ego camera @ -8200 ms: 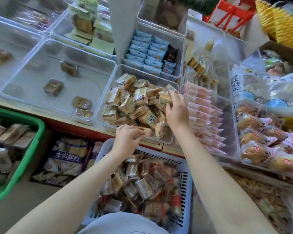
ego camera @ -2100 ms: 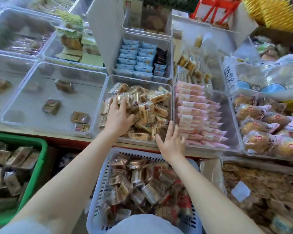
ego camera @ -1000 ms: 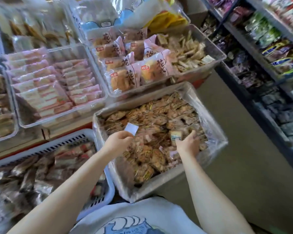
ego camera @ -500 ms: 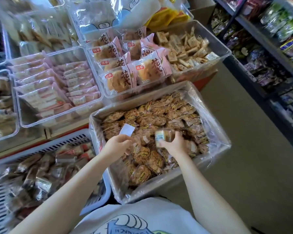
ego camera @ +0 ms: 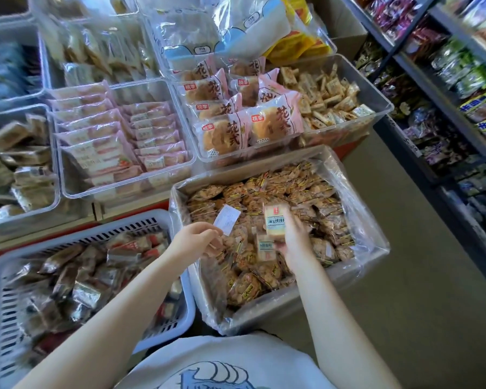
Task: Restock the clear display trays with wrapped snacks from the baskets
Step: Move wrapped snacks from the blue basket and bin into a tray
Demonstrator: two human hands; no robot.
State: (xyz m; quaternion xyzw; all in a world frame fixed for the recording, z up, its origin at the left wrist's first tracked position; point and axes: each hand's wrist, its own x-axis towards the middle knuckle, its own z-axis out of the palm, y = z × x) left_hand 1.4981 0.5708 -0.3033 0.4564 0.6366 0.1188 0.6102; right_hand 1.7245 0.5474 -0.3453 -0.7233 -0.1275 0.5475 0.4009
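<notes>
Head view shows the right hand [ego camera: 293,242] gripping two wrapped snacks [ego camera: 275,221] over the lined box [ego camera: 362,220], the left hand [ego camera: 197,242] pinching a paper slip [ego camera: 227,219], so next they likely go to the far right tray [ego camera: 382,108].

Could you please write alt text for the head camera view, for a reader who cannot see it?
A person's right hand holds two pale wrapped snacks over a plastic-lined box of brown snack packets, while the left hand pinches a paper slip. A white basket of wrapped snacks sits left; clear trays of pink packets lie beyond.
</notes>
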